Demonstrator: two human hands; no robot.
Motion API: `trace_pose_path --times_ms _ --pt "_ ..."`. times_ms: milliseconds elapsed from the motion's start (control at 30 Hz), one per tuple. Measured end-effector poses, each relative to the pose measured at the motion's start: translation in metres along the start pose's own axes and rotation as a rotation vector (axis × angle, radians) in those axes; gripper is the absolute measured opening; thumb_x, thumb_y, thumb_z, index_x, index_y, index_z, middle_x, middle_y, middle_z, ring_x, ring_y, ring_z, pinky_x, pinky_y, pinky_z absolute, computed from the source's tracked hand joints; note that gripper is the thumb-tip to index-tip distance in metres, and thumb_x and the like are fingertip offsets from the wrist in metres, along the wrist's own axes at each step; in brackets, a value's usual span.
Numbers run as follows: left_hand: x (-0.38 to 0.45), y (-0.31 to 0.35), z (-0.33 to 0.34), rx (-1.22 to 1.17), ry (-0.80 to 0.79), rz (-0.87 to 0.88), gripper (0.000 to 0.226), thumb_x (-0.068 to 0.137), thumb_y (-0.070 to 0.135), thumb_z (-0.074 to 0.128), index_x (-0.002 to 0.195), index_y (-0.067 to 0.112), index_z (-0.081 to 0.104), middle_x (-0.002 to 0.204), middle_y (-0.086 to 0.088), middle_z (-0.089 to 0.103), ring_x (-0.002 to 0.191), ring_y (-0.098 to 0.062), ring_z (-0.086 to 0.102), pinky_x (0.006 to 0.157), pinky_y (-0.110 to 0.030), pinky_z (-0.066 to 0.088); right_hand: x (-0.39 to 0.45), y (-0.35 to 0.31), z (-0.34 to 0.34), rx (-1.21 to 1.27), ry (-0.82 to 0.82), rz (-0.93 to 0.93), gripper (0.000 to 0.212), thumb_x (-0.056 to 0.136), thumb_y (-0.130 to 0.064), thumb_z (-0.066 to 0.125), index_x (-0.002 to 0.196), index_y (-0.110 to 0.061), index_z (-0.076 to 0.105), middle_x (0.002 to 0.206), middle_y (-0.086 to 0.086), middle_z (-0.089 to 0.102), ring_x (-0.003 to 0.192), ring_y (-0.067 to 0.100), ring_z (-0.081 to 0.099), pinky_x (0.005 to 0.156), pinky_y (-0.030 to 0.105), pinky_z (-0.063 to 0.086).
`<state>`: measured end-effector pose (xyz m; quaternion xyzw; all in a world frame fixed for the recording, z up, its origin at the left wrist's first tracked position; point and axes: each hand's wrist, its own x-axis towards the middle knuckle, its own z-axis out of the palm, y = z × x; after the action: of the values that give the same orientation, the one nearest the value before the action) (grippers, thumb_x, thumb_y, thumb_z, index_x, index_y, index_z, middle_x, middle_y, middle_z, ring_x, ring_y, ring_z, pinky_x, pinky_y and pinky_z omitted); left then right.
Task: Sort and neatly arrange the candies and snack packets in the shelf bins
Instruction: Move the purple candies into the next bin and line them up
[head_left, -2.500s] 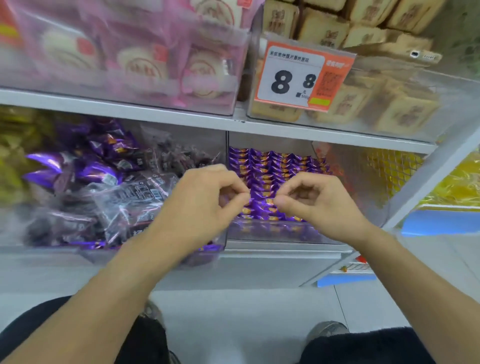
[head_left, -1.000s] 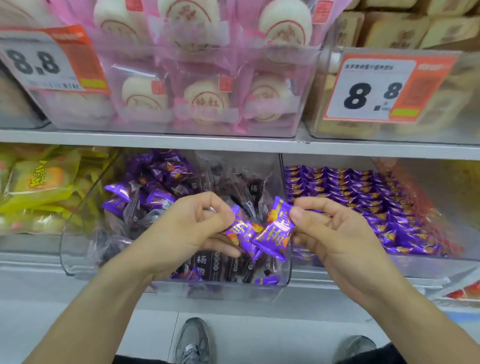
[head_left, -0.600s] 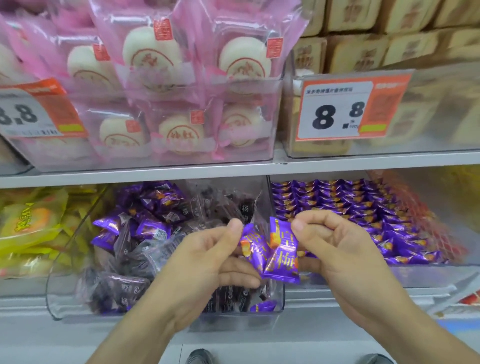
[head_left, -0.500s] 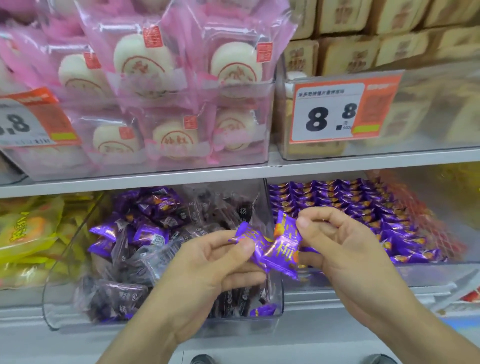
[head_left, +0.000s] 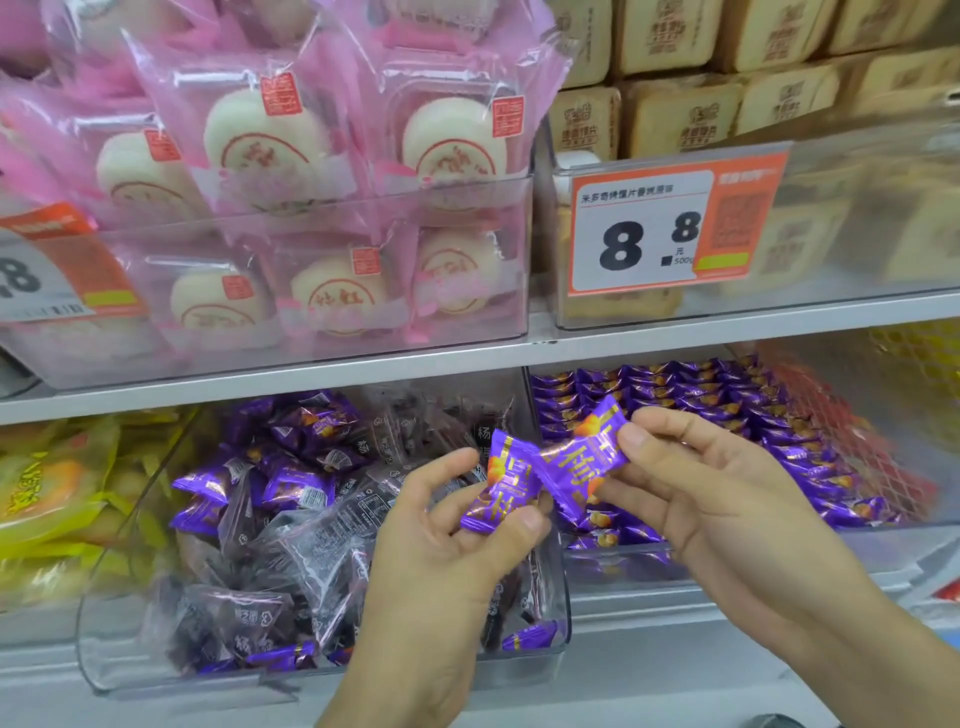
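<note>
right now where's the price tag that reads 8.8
In the head view it sits upper right, the price tag clipped to the front of the clear bin of tan boxed snacks, right of the pink pastry packets and above the neat purple candies.

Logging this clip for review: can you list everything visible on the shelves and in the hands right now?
held candies: two, purple, one pinched in each hand
mixed bin: one, clear, lower shelf centre, purple and dark packets jumbled
sorted bin: one, clear, lower right, purple candies in rows
yellow packets: several, lower left
pink cake packets: many, upper bin
tan packets: many, upper right
price tag: orange-white, reads 8.8
left hand: holds one candy
right hand: holds the other
</note>
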<state>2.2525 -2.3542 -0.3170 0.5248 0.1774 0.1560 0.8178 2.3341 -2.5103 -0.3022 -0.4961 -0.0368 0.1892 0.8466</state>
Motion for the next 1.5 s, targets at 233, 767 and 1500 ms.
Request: trace_pose_path --times_ms 233,767,1500 --pt "-0.002 -0.003 0.011 -0.092 -0.167 -0.047 0.06 0.045 0.016 0.075 0.104 0.007 0.074 0.107 -0.017 0.074 0.093 -0.025 0.071 0.088 -0.039 0.056 -0.003 0.001 0.004 -0.178 0.013 -0.096 0.038 0.065 -0.014 0.076 0.098 -0.002 0.062 0.074 0.009 0.069 0.066 0.019 0.068 0.062 0.026 0.058" --pt "-0.008 -0.018 0.024 -0.13 -0.184 0.189 0.048 0.076 0.002 0.065 0.123 0.007 0.059 0.116 -0.012 0.072 0.109 -0.023 0.068 0.082 -0.023 0.055 -0.012 0.01 0.002 -0.339 -0.141 -0.053 0.065 0.057 -0.026 0.086 0.117 -0.011 0.065 0.106 0.01 0.074 0.082 0.021 0.07 0.063 0.029 0.058" --pt "-0.016 -0.013 0.016 0.149 -0.262 0.249 0.045 0.079 0.018 0.068 0.124 0.019 0.064 0.112 0.001 0.074 0.105 -0.012 0.069 0.08 -0.017 0.053 0.0 0.02 -0.012 -0.178 -0.218 0.017 0.089 0.04 -0.039 0.098 0.113 -0.002 0.065 0.104 0.017 0.074 0.087 0.025 0.07 0.072 0.03 0.052"
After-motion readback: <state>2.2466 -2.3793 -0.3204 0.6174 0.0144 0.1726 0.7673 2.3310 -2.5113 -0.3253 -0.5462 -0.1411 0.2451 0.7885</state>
